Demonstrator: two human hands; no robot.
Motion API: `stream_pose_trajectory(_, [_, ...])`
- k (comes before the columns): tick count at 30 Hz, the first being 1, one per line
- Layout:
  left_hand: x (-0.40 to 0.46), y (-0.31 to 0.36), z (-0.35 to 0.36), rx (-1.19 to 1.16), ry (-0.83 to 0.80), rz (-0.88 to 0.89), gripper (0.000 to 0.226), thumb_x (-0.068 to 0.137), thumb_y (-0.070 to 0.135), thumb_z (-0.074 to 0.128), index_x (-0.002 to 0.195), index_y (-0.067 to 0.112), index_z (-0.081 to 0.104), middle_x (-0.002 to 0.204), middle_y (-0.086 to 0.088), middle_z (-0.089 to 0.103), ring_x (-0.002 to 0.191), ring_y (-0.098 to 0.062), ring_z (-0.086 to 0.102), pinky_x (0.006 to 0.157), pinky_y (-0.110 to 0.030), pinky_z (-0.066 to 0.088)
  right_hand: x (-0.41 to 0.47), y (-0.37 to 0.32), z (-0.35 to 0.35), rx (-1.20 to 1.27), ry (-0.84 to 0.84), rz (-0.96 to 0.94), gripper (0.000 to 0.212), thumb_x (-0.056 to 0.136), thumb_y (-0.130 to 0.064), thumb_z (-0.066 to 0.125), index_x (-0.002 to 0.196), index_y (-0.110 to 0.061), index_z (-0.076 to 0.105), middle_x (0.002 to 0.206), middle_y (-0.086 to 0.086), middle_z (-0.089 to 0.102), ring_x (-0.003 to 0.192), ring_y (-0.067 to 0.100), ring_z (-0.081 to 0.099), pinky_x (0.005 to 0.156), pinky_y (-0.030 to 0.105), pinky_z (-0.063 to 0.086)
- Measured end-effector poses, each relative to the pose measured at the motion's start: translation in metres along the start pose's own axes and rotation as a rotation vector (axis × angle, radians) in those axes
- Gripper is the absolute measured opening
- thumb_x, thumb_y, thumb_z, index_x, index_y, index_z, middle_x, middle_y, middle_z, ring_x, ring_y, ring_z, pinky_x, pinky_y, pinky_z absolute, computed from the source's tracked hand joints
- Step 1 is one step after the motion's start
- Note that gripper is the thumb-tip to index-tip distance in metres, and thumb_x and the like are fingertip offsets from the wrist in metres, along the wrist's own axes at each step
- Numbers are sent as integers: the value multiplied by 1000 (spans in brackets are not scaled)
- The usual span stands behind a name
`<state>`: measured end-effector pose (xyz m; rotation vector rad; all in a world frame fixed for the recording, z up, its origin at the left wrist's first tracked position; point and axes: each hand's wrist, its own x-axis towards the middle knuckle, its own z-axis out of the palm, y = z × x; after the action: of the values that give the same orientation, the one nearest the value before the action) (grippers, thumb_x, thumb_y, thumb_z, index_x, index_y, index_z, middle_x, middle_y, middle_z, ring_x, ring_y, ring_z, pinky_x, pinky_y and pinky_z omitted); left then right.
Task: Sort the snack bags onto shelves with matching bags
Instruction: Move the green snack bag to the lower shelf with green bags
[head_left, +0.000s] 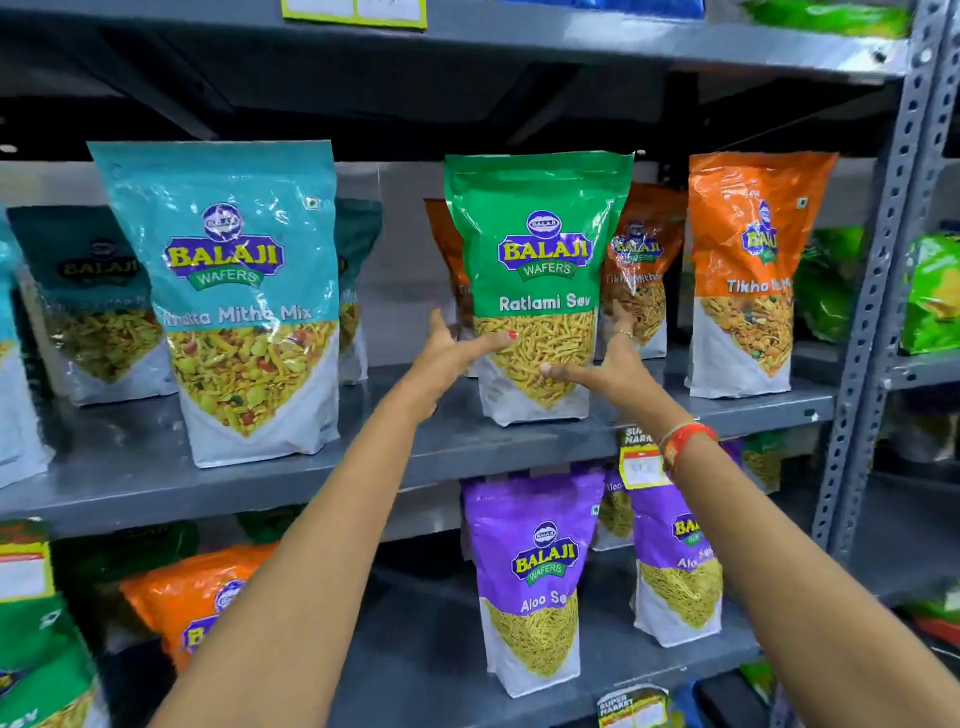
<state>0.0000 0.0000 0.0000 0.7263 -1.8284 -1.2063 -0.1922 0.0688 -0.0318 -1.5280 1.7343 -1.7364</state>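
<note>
A green Ratlami Sev bag (540, 249) stands upright on the grey middle shelf (156, 478), in front of orange Tikha Mitha bags (641, 260). My left hand (452, 353) clasps its lower left side, thumb across the front. Pressed on the lower right side is my right hand (613, 364), its thumb on the front as well. Another orange bag (748, 270) stands to the right. Teal Khatta Mitha Mix bags (234, 291) fill the left of the same shelf.
Purple Aloo Sev bags (535, 566) stand on the shelf below, with an orange bag (192, 597) and a green bag (36, 654) at lower left. A perforated metal post (878, 291) bounds the rack on the right; beyond it are bright green bags (930, 291).
</note>
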Motion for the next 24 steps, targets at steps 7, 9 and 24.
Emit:
stream_pose_trajectory(7, [15, -8, 8, 47, -154, 64, 49, 67, 11, 77, 109, 18, 52, 111, -3, 63, 103, -17, 60, 92, -29, 50, 8, 17, 3, 191, -56, 75, 105, 50, -21, 94, 137, -8, 35, 130, 13, 61, 110, 21, 65, 89, 30, 58])
stream_pose_trajectory(9, [12, -9, 7, 23, -141, 79, 46, 67, 9, 77, 105, 18, 52, 105, 0, 62, 99, -14, 61, 78, -18, 52, 3, 13, 2, 201, -38, 57, 90, 61, -5, 87, 135, -6, 36, 128, 13, 61, 107, 19, 64, 79, 18, 58])
stream_pose_trajectory(24, [-148, -16, -46, 151, 20, 215, 54, 62, 12, 80, 109, 15, 56, 100, 11, 63, 87, 10, 61, 79, -9, 50, -141, -26, 64, 360, -13, -87, 81, 42, -22, 91, 107, -17, 44, 113, 5, 65, 103, 10, 66, 84, 26, 56])
